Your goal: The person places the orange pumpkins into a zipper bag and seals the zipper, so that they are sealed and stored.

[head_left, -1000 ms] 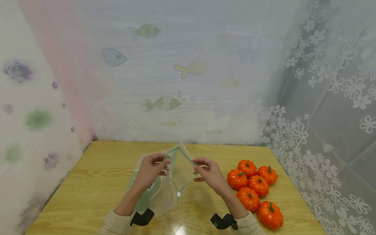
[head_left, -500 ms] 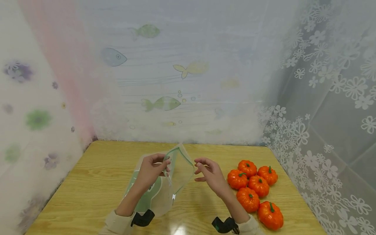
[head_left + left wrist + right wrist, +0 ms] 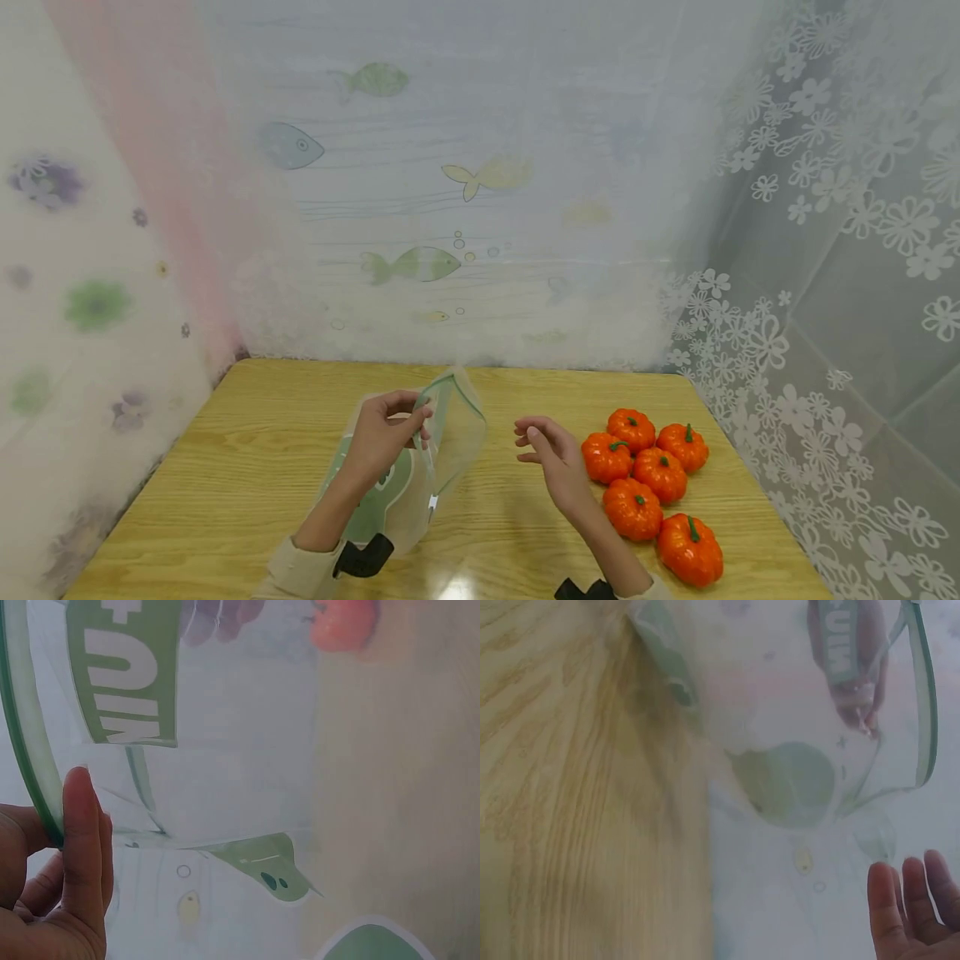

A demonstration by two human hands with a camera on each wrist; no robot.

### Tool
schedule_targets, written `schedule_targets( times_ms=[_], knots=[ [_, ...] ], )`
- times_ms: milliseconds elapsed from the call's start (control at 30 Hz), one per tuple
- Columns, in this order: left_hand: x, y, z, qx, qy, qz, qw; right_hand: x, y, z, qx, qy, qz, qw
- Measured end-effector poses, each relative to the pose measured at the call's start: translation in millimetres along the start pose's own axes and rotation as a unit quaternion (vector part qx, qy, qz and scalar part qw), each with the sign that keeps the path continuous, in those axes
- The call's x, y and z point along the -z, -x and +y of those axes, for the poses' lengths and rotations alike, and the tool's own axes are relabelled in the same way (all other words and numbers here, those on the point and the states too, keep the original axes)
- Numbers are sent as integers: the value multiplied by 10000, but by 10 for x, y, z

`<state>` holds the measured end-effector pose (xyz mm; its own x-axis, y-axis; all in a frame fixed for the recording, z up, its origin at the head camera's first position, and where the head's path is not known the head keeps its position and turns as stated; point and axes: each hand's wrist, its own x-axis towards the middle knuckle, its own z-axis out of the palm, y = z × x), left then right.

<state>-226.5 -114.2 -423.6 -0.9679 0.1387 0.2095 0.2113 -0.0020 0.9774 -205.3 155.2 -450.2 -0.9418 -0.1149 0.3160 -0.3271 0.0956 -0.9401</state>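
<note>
My left hand pinches the green-edged rim of a clear zip bag with green printing and a white slider. In the left wrist view, thumb and fingers grip that rim, and the bag's translucent film spreads beyond. The bag's mouth gapes to the right. My right hand is apart from the bag, between it and the pumpkins, holding nothing, its fingers loosely bent. In the right wrist view the fingers are spread below the bag.
Several small orange pumpkins with green stems sit grouped on the right of the wooden table. Patterned curtains hang behind the table and along both sides.
My right hand has let go of the bag's rim and moved right, toward the pumpkins. The freed side of the mouth has sagged left and narrowed. My left hand has kept its grip.
</note>
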Motion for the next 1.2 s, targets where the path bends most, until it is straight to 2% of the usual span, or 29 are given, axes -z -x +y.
schedule_targets(
  times_ms=[200,500,733,900,1033,1200],
  knots=[
    [-6,33,25,-13,34,39,10000,115,119,51,331,245,220,9989],
    [-37,64,49,-7,-11,111,9999,329,269,150,481,696,533,9950],
    [-54,94,75,129,49,191,9997,536,367,189,247,862,771,9930],
    [-72,113,92,219,11,248,9995,725,417,187,20,1422,871,9860],
    [-90,129,95,229,26,333,9992,883,453,195,-15,1813,908,9792],
    [-110,147,93,156,118,409,9990,1075,525,206,-98,2408,838,9669]
  ],
)
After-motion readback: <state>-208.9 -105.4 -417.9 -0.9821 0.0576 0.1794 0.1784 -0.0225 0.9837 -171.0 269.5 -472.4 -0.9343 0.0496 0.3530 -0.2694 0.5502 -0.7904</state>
